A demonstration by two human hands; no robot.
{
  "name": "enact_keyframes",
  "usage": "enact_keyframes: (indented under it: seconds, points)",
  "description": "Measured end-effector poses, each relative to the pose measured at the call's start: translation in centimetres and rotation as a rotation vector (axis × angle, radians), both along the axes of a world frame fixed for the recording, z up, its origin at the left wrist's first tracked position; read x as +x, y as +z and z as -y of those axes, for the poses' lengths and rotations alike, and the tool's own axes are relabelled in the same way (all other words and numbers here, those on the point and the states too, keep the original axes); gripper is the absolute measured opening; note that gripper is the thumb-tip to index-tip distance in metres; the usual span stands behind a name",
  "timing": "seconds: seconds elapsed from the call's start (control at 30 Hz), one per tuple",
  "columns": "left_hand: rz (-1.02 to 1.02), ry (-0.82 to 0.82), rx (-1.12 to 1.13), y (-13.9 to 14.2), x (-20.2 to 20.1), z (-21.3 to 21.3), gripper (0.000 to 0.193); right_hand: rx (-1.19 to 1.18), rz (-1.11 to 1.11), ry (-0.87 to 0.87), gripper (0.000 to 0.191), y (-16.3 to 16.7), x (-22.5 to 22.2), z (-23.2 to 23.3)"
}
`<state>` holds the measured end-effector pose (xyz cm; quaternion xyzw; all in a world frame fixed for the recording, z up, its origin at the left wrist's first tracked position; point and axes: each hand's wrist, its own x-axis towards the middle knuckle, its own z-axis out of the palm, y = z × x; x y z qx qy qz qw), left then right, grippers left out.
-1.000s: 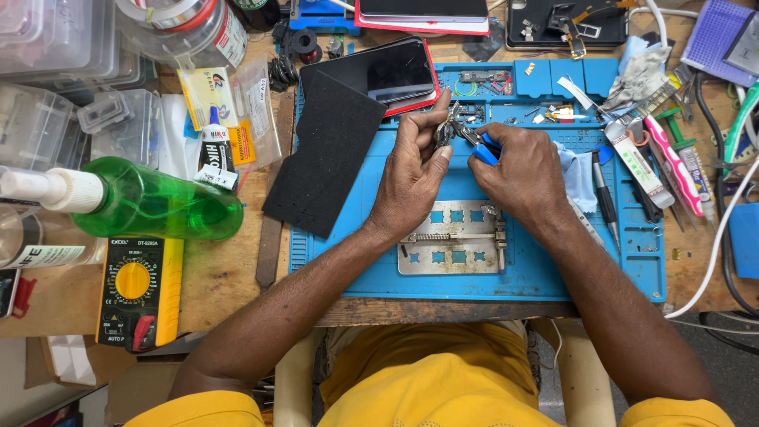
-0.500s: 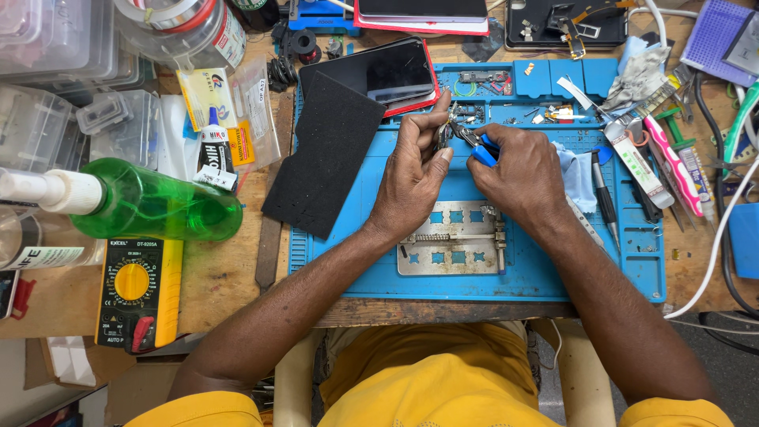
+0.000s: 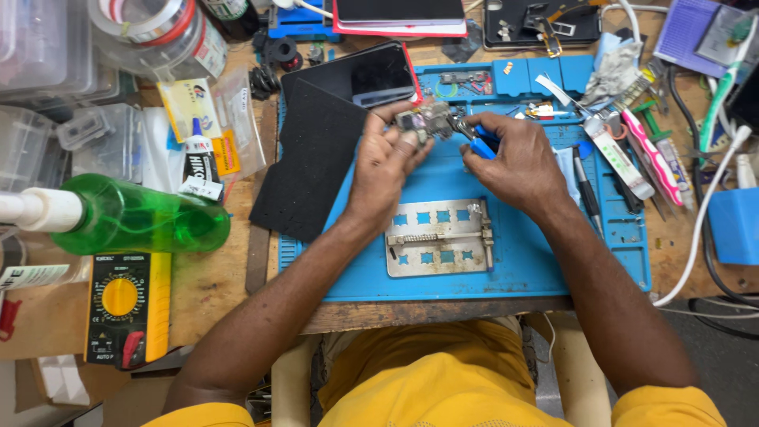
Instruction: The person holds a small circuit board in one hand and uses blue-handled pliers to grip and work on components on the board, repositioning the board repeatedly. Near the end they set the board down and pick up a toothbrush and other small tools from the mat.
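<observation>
Wooden bench [image 3: 213,289]: blue mat [image 3: 514,269], green bottle [image 3: 142,217], yellow multimeter [image 3: 126,308].

Left hand [image 3: 385,162] and right hand [image 3: 514,158] meet, fingers curled, forearms angled inward.

Cluttered bench, mat [image 3: 522,273] at its middle.
A metal clamp plate [image 3: 439,237] lies near the mat's front edge, a foam sheet [image 3: 312,162] overlaps its left edge, and a bottle [image 3: 126,215] and meter [image 3: 126,308] lie further left.

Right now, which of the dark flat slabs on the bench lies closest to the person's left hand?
The matte black foam pad beside the left hand. It lies tilted over the blue mat's left edge; the glossy red-edged phone sits further back.
</observation>
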<state>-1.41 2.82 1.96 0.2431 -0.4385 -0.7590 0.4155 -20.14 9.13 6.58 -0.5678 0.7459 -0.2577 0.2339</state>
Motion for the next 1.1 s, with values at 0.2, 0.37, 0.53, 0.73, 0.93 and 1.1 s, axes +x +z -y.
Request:
enact_keyframes:
  seconds: [0.2,0.37,0.53,0.73,0.93,1.1]
  points:
    - [-0.015,0.083,-0.049,-0.9,1.0,1.5,0.036,-0.312,-0.676,0.18,0.026,1.2,-2.9,-2.4]
    - [-0.028,0.103,-0.118,-1.5,1.1,1.6,0.04,-0.367,-0.869,0.347,0.017,0.3,-2.6,-3.8]
    - [0.018,0.144,-0.226,-1.4,1.1,1.8,0.029,-0.394,-1.103,0.5,0.017,-0.7,-1.5,-3.3]
    - [0.114,0.117,-0.244,-1.2,0.9,1.5,0.021,-0.407,-1.005,0.436,0.021,0.0,-0.9,-3.9]
    - [0.316,0.021,-0.362,-0.6,0.8,1.2,0.014,-0.384,-0.783,0.342,0.04,1.0,0.0,-4.0]
    - [0.383,-0.068,-0.37,-0.3,0.7,0.9,0.016,-0.397,-0.755,0.333,0.043,1.5,0.5,-4.2]
